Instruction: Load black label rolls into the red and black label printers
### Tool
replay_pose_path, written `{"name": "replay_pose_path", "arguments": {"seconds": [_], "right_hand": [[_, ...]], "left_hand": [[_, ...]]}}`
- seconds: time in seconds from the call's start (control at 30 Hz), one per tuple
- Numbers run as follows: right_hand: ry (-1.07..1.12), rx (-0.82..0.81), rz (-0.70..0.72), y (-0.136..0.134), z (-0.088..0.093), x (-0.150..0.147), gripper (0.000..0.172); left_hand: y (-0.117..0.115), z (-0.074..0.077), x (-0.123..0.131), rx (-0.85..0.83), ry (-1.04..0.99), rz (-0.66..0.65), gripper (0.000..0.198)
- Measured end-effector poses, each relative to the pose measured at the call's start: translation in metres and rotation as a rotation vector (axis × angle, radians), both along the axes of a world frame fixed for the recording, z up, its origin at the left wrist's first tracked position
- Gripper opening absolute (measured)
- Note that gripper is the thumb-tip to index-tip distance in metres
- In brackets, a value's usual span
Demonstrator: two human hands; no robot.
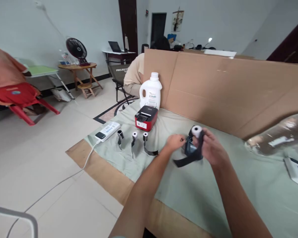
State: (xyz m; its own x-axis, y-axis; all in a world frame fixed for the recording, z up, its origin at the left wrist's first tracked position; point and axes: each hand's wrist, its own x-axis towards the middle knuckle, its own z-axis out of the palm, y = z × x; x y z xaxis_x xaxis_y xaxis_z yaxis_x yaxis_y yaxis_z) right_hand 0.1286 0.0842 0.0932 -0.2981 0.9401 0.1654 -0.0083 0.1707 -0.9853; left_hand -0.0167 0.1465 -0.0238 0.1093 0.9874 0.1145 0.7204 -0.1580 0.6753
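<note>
Two hands on one paper roll [196, 131]: right hand [212, 147] clasps it, left hand [175, 142] pinches its dark wrapper [188, 155]; light, crushable, best gripped by the flat ends.

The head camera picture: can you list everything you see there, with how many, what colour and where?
paper roll with dark wrap: 1, white and black, held in both hands
small rolls: 3, white with dark wrap, on cloth, left of hands
label printer: 1, red and black, behind rolls
power strip: 1, white, cloth's left edge
detergent bottle: 1, white, by cardboard
cardboard wall: 1, brown, behind table
table cloth: 1, pale green
fan: 1, black, far table
left hand: on wrap
right hand: gripping roll
</note>
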Motion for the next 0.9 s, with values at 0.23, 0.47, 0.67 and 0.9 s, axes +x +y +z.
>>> {"name": "replay_pose_path", "arguments": {"seconds": [0.23, 0.47, 0.67, 0.9], "right_hand": [[-0.517, 0.177, -0.313, 0.053, -0.054, 0.077, 0.033], [-0.659, 0.249, -0.348, 0.066, -0.085, 0.069, 0.026], [-0.644, 0.227, -0.363, 0.071, -0.100, 0.073, 0.026], [-0.880, 0.259, -0.438, 0.070, -0.103, 0.060, 0.011]], "left_hand": [[0.001, -0.002, 0.003, 0.103, -0.016, 0.061, 0.032], [-0.004, 0.000, 0.004, 0.145, -0.032, 0.026, 0.032], [-0.006, -0.002, 0.005, 0.162, -0.076, -0.088, 0.029], [-0.007, -0.001, 0.006, 0.165, 0.036, -0.289, 0.047]]}}
